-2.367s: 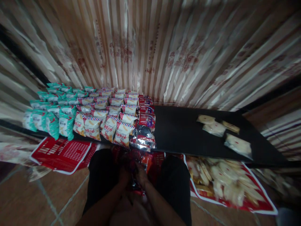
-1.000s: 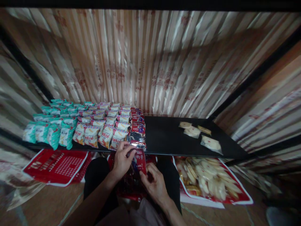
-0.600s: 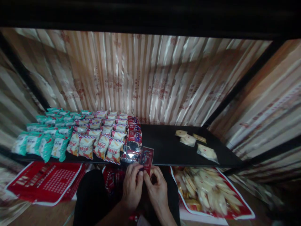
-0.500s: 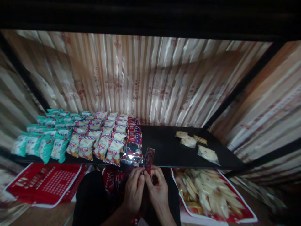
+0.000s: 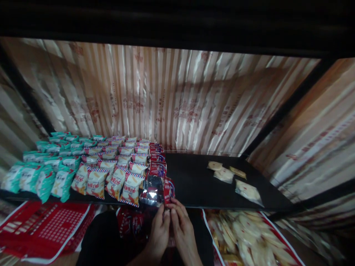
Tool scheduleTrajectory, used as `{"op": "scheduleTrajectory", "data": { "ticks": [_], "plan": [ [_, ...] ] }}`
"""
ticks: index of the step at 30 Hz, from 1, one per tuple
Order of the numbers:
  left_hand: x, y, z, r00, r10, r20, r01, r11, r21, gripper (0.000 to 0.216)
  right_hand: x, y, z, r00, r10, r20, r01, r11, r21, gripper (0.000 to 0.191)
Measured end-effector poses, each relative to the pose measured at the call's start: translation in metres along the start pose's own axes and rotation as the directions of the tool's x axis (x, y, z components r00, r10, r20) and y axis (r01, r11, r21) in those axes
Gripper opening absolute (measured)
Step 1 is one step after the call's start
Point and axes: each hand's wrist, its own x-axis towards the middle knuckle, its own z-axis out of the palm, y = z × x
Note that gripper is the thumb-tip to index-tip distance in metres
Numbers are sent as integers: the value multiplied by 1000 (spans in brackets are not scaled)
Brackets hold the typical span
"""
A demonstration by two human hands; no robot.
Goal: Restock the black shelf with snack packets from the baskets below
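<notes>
My left hand (image 5: 161,229) and my right hand (image 5: 181,229) meet at the front edge of a black shelf (image 5: 199,181), both pinching the bottom of a small red snack packet (image 5: 168,190). The packet stands upright beside a silvery packet (image 5: 152,193) at the front of a row of red packets (image 5: 156,162). To the left lie rows of white-and-orange packets (image 5: 116,173) and teal packets (image 5: 44,170).
Several pale wafer packets (image 5: 235,177) lie on the right of the shelf. Below it, a red bag of pale round snacks (image 5: 249,236) sits on the right and a red printed bag (image 5: 41,229) on the left. Striped fabric (image 5: 166,99) backs the shelf.
Both hands rose from my lap with a red packet and brought it to the shelf's front edge, moving it left against the silvery packet. The camera tilted upward.
</notes>
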Motion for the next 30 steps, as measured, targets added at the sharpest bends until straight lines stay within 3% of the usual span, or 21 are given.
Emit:
{"op": "scheduleTrajectory", "data": {
  "ticks": [5, 8, 12, 14, 18, 22, 26, 30],
  "plan": [
    [17, 10, 2, 996, 73, 48, -69, 994, -81, 52, 11, 13, -8, 994, 7, -106, -12, 999, -46, 32],
    [20, 18, 2, 996, 63, 70, -52, 988, -145, 53, 17, 26, -12, 973, 113, -201, -122, 992, -32, 44],
    [23, 28, 2, 996, -1, 94, 20, 980, -198, 53, 21, 39, -13, 923, 374, -93, -355, 919, 170, 63],
    [26, 30, 2, 997, -2, 72, 15, 983, -181, 50, 23, 42, -13, 904, 426, -30, -407, 882, 239, 64],
    [37, 33, -1, 997, 23, 73, -13, 991, -135, 36, 27, 37, -9, 900, 435, -21, -405, 855, 322, 60],
    [44, 30, -7, 998, 51, 44, -48, 996, -70, 23, 31, 26, -2, 888, 459, -30, -419, 834, 358, 69],
    [39, 15, -14, 997, 77, 19, -77, 997, -4, 40, 32, 25, 2, 890, 451, -70, -414, 863, 288, 72],
    [27, -5, -17, 1000, -22, -8, 22, 1000, 23, 54, 32, 33, 4, 889, 444, -113, -408, 880, 244, 75]
  ]
}}
